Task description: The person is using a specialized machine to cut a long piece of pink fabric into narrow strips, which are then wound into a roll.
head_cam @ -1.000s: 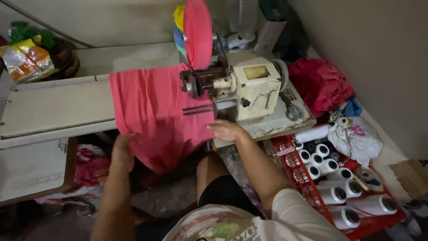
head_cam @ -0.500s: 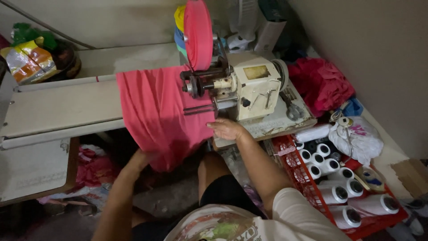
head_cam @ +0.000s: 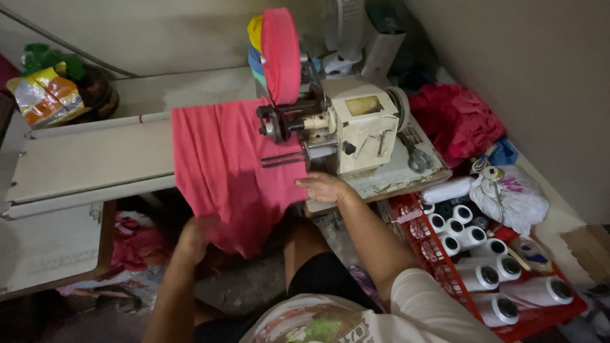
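The desk (head_cam: pixel 82 159) fills the frame from 9 o'clock to centre, its pale top carrying the machine (head_cam: pixel 356 127) at centre, cream-bodied, with a roll of pink tape (head_cam: pixel 281 54) standing on edge above it at 12 o'clock, placed so the tape can feed down to the arm. The pink cloth (head_cam: pixel 229 171) drapes over the desk edge just left of the machine and hangs toward 6 o'clock, spread flat so it lies under the arm. The right hand (head_cam: pixel 324 187) rests flat with fingers spread, grasping nothing, pressing the cloth's right edge at the machine's base to keep it from sliding. The left hand (head_cam: pixel 194 235), at 7 o'clock, reaches up under the hanging hem; it looks closed on the cloth, though the fold hides the fingers. A red crate (head_cam: pixel 457 279) of white thread cones (head_cam: pixel 483 276) sits at 4 o'clock, crowding the right elbow, with a red heap (head_cam: pixel 454 121) at 2 o'clock and a bag (head_cam: pixel 44 95) at 10 o'clock
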